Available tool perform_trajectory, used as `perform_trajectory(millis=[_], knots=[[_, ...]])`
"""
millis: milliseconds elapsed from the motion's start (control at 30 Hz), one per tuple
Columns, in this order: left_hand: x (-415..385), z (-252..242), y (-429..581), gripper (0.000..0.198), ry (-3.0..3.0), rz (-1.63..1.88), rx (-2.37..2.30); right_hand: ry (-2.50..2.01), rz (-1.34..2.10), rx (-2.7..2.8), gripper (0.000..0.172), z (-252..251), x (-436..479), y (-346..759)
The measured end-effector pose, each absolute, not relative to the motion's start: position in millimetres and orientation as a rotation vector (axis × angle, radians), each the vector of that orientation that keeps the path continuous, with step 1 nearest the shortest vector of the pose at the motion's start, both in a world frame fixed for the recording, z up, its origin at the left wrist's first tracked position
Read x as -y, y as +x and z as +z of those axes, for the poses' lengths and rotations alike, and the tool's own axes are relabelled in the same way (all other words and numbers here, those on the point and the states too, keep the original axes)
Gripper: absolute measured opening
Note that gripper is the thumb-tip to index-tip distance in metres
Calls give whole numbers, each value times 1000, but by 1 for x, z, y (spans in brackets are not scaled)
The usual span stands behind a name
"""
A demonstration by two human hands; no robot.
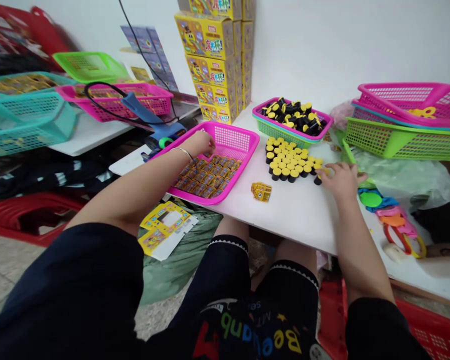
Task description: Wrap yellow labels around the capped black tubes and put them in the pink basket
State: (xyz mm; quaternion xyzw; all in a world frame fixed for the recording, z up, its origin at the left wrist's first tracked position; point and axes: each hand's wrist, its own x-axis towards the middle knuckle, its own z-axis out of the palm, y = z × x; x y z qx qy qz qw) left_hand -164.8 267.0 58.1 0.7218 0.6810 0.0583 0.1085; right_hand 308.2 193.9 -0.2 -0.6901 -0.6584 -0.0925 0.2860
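Observation:
My left hand (203, 144) hangs over a pink plastic basket (249, 142), its fingers curled together; whatever they hold is hidden. Rows of small gold-and-brown printed packets (204, 177) fill the near part of that basket. At the right edge of a cluster of small black cylinders with yellow lids (288, 159), my right hand (342, 181) has its thumb and finger on one black cylinder with a yellow lid (318, 180). A few gold packets (261, 192) lie together on the white table (296, 210) between the basket and the cylinders.
A pink basket over green ones (264, 125) holds a heap of loose black-and-yellow cylinders. Yellow printed boxes (213, 65) are stacked against the wall. A blue tape dispenser (150, 117) stands left; nested baskets (393, 135) and coloured bands (397, 225) lie right.

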Motion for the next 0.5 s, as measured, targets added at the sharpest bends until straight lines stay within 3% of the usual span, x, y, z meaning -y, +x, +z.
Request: perform_trajectory(millis=[167, 300, 433, 500], knots=[[-281, 41, -183, 25, 2088, -88, -1960, -1762, 11, 1651, 50, -3, -207, 317], [-281, 45, -182, 28, 2191, -218, -1901, -1796, 143, 1738, 37, -13, -217, 324], [-240, 68, -143, 54, 2507, -7, -2002, -1842, 157, 1796, 33, -21, -221, 323], [-199, 75, -107, 49, 2720, 226, -1907, -1879, 141, 1806, 35, -22, -220, 320]])
